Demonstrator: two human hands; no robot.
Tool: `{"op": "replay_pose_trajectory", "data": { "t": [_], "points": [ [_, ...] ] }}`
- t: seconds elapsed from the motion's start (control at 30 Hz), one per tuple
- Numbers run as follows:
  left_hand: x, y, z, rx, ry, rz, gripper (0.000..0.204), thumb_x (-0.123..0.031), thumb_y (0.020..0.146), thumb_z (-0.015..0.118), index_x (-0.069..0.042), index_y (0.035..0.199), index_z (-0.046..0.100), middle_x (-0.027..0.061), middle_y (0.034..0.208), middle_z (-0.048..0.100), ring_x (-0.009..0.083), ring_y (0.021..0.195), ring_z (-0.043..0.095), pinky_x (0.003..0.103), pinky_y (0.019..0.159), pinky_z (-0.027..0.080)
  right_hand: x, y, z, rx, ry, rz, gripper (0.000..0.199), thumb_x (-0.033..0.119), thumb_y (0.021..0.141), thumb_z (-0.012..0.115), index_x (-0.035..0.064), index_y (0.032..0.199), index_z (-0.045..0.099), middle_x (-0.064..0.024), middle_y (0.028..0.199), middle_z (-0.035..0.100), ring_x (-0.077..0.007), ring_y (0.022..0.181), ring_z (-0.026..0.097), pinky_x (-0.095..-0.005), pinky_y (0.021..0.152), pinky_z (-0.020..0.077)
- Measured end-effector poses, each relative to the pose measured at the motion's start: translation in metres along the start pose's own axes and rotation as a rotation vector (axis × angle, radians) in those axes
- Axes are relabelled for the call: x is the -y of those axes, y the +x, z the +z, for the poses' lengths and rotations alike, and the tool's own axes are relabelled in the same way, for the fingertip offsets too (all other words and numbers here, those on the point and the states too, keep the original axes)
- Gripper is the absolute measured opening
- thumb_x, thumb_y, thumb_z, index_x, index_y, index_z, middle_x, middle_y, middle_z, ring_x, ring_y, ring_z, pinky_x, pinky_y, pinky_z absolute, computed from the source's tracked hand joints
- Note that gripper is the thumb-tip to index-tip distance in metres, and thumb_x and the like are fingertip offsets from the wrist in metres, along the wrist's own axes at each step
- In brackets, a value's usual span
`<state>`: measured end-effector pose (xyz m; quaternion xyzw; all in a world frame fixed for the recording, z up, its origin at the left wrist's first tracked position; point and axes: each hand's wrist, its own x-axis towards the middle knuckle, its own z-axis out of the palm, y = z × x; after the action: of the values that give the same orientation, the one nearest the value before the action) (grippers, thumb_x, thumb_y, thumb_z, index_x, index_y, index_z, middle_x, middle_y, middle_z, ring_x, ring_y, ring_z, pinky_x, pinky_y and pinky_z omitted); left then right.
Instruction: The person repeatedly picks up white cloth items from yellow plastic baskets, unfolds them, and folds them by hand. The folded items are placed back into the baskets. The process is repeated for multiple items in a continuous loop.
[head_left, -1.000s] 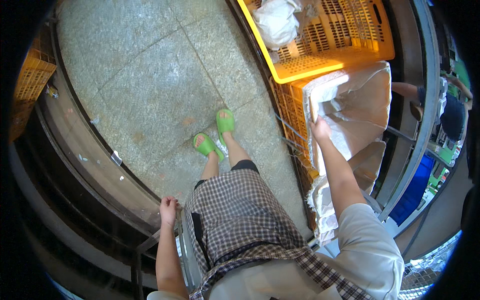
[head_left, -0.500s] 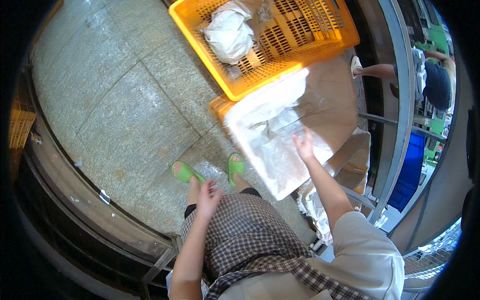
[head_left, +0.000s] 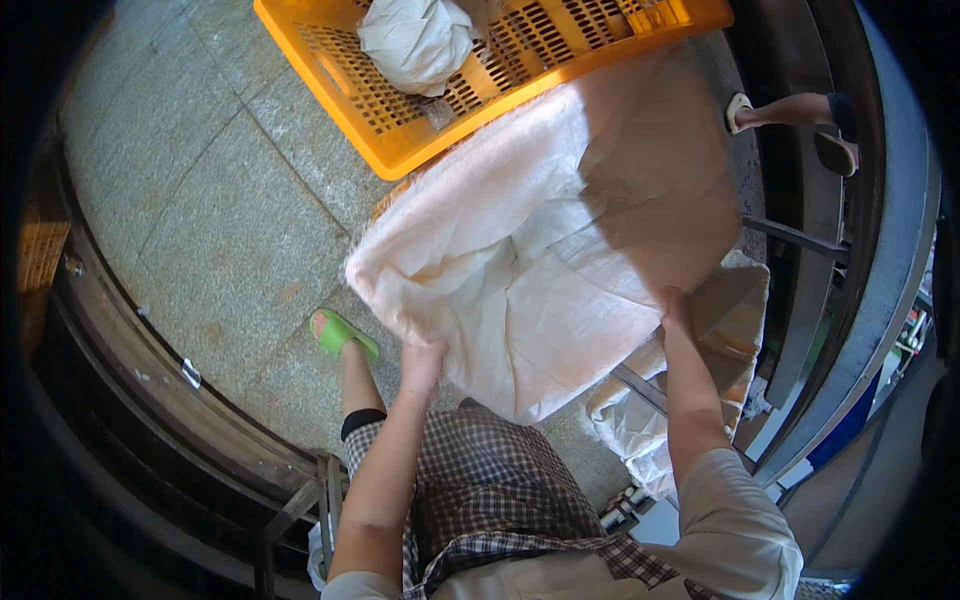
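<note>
A large white woven sack (head_left: 560,250) is spread out in front of me, held up over my legs. My left hand (head_left: 422,362) grips its near left edge. My right hand (head_left: 675,305) grips its right edge. Beyond the sack stands an orange slotted crate (head_left: 400,100) with a white bundled bag (head_left: 415,40) inside. My left foot in a green slipper (head_left: 345,333) shows on the stone floor, left of the sack.
More white sacks (head_left: 650,430) are piled at the lower right by a metal frame (head_left: 800,240). Another person's feet (head_left: 790,110) stand at the upper right. A curved dark rail (head_left: 150,400) borders the paved floor on the left.
My left hand rose from my side and took the sack's left edge. The sack got pulled out and spread wide toward me. The view tilted, so the crate moved to the top.
</note>
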<state>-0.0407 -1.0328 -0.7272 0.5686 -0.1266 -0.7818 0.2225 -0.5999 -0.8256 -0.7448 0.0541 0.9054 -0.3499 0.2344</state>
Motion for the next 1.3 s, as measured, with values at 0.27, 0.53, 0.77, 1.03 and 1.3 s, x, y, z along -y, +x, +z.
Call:
{"op": "replay_pose_trajectory", "data": {
  "t": [0.27, 0.53, 0.77, 1.03, 1.3],
  "points": [
    [-0.015, 0.022, 0.045, 0.105, 0.113, 0.028, 0.058, 0.003, 0.068, 0.052, 0.001, 0.125, 0.041, 0.0104, 0.100, 0.057, 0.0177, 0.089, 0.055, 0.030, 0.078, 0.046, 0.123, -0.130, -0.028, -0.419, -0.507, -0.397, 0.035, 0.024, 0.081, 0.055, -0.0044, 0.102, 0.060, -0.0200, 0.100, 0.061, -0.0276, 0.087, 0.060, -0.0373, 0.078, 0.0505],
    [0.035, 0.067, 0.110, 0.038, 0.230, 0.196, 0.071, -0.010, 0.067, 0.059, -0.004, 0.132, 0.032, 0.0240, 0.111, 0.056, 0.0384, 0.102, 0.056, 0.043, 0.086, 0.045, 0.161, -0.061, -0.046, 0.235, 0.040, -0.076, 0.062, 0.038, 0.084, 0.058, 0.0032, 0.132, 0.040, -0.0139, 0.126, 0.048, -0.0248, 0.108, 0.050, -0.0352, 0.092, 0.0409],
    [0.024, 0.055, 0.151, -0.110, 0.284, 0.084, 0.070, -0.013, 0.067, 0.061, 0.005, 0.126, 0.031, 0.0300, 0.115, 0.049, 0.0424, 0.104, 0.052, 0.043, 0.088, 0.043, 0.140, -0.128, 0.088, -0.227, -0.999, -0.697, 0.078, 0.050, 0.081, 0.060, 0.0017, 0.136, 0.032, -0.0195, 0.143, 0.029, -0.0308, 0.131, 0.028, -0.0390, 0.109, 0.0211],
    [0.026, 0.064, 0.122, -0.010, 0.404, 0.120, 0.070, -0.015, 0.066, 0.063, 0.004, 0.125, 0.031, 0.0290, 0.106, 0.055, 0.0421, 0.099, 0.055, 0.044, 0.088, 0.044, 0.086, -0.302, 0.198, 1.022, -0.859, -0.520, 0.064, 0.030, 0.083, 0.062, -0.0021, 0.131, 0.033, -0.0210, 0.132, 0.044, -0.0320, 0.123, 0.041, -0.0388, 0.101, 0.0329],
    [0.040, 0.061, 0.036, 0.120, 0.512, 0.414, 0.087, -0.035, 0.069, 0.074, 0.005, 0.132, 0.030, 0.0218, 0.124, 0.050, 0.0327, 0.113, 0.051, 0.039, 0.093, 0.041, 0.090, -0.320, 0.219, 0.829, -1.414, -0.680, 0.049, 0.031, 0.077, 0.067, 0.0016, 0.112, 0.050, -0.0215, 0.104, 0.058, -0.0385, 0.094, 0.057, -0.0426, 0.079, 0.0465]
  ]
}}
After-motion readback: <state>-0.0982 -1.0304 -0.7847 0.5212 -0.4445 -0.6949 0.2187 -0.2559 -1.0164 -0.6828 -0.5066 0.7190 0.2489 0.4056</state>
